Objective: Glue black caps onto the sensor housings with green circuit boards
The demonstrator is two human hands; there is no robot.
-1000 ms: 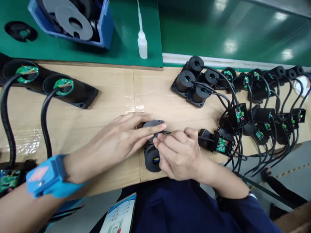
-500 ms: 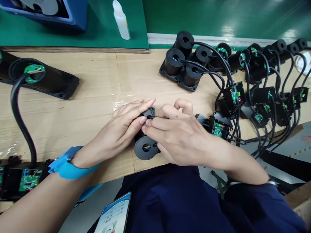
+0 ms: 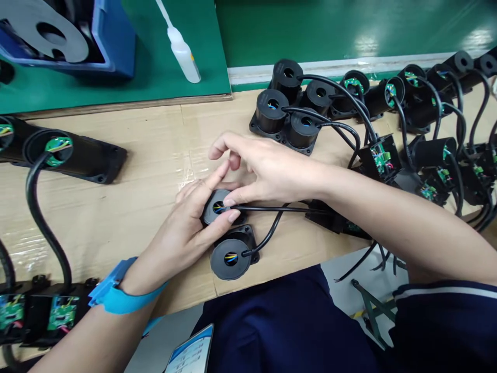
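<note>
Two black ring-shaped coil units lie on the cardboard-covered bench in front of me. My left hand (image 3: 190, 225) grips the upper coil unit (image 3: 216, 206), fingers curled round its rim, index finger raised. My right hand (image 3: 259, 168) reaches across from the right and pinches the thin black cable (image 3: 272, 209) where it enters that coil. The lower coil unit (image 3: 230, 257) lies free just below, coloured wires showing in its hole and its own cable curving up to the right. A blue wrist strap (image 3: 112, 295) sits on my left wrist.
Several finished black coils with cables and green circuit boards (image 3: 380, 155) crowd the right side. A black two-ring bracket (image 3: 66, 153) with thick cables lies at left. A white glue bottle (image 3: 180, 46) and a blue bin (image 3: 77, 36) stand on the green mat behind.
The coil assembly was turned so both ring faces point up. My right hand moved up and left over the upper coil, and the cable now runs out straight to the right.
</note>
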